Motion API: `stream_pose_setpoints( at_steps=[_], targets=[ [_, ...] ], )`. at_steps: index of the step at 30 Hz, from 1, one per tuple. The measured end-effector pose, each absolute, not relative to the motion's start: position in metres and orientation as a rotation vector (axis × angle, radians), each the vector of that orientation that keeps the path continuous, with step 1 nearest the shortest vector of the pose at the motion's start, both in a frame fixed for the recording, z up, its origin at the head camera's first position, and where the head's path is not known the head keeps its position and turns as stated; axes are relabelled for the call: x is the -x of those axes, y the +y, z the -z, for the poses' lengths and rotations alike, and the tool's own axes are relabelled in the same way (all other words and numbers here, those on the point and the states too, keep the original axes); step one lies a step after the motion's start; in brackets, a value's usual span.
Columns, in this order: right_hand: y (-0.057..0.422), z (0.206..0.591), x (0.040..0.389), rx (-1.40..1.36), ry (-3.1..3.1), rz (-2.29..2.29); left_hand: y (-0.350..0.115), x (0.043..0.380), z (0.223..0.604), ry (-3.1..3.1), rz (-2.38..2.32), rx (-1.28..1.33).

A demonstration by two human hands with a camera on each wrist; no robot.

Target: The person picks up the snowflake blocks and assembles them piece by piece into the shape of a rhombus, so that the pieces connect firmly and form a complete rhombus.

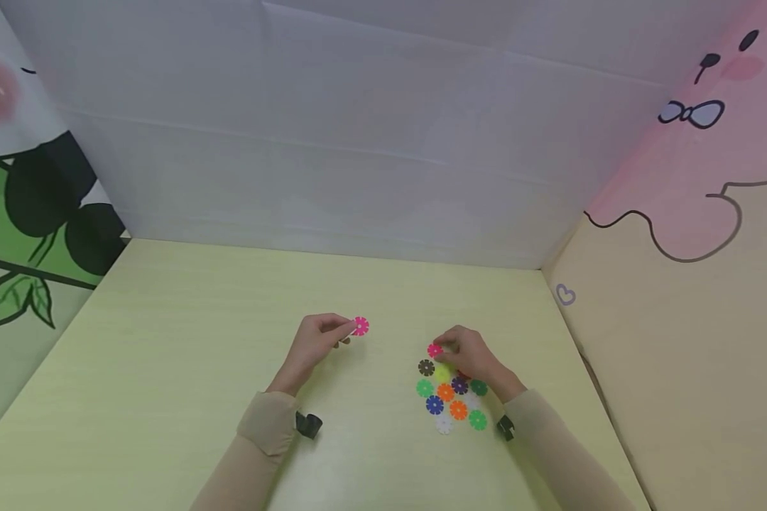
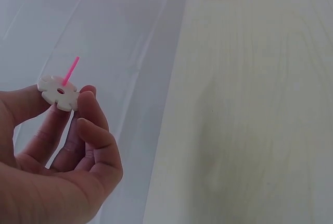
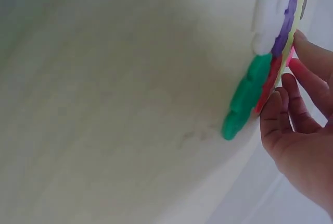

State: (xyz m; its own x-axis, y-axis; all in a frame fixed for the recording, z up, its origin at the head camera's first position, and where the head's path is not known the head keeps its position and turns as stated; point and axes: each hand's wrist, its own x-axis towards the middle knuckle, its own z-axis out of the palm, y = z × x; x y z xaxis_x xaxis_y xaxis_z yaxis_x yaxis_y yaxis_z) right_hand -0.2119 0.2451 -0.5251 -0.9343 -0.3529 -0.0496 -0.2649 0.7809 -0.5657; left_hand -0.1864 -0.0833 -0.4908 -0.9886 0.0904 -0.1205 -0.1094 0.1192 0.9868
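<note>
Head view shows one pair apparently joined: the left hand point(image 1: 318, 343) pinches a white disc point(image 2: 58, 99) with a pink disc point(image 1: 363, 327) standing in it, out at ten o'clock from the loose discs point(image 1: 445, 392). At their eleven o'clock edge, the right hand point(image 1: 473, 356) pinches a second pink disc point(image 1: 434, 350), unattached as far as I can see. Around a dozen lie on the table point(image 1: 185, 341) toward five o'clock from it, none visibly linked.

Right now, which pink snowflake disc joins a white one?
The pink snowflake disc at the left hand, jutting from a white disc; the right hand pinches the other pink disc.
</note>
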Motion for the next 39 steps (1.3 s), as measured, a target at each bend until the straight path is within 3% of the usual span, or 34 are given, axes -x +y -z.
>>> stream_pose_setpoints(
  at_steps=[18,39],
  targets=[
    [0.243,0.522,0.220,0.360,2.764,0.963,-0.081,0.187,0.493,2.221,-2.029,-0.025],
    [0.192,0.487,0.239,0.718,2.656,1.287,-0.078,0.188,0.496,2.211,-2.007,-0.031]
  ],
)
